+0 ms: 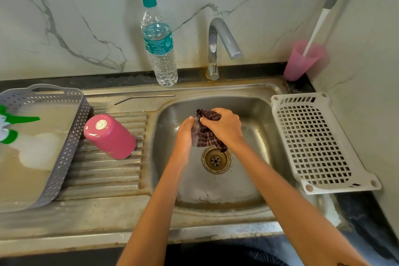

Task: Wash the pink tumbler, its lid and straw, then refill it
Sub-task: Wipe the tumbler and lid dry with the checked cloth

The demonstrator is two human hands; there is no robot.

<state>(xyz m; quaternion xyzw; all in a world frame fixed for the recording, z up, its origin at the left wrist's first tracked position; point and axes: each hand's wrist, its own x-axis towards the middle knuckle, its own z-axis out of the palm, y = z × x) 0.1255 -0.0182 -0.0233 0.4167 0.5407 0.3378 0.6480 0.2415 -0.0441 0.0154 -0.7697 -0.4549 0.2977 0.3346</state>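
The pink tumbler (110,136) stands upside down on the ribbed drainboard left of the sink basin (248,179). A thin metal straw (144,98) lies along the drainboard's back edge. Over the basin, my left hand (184,134) holds a clear lid (195,136), mostly hidden. My right hand (224,125) grips a dark checked cloth (206,134) pressed against the lid. A water bottle (159,45) with a teal cap stands behind the sink.
The tap (220,43) rises behind the basin, no water running. A grey basket (71,136) holding a green-and-white spray bottle (13,125) sits at the left. A white perforated tray (317,142) lies right of the basin. A pink cup (300,62) with a brush stands in the corner.
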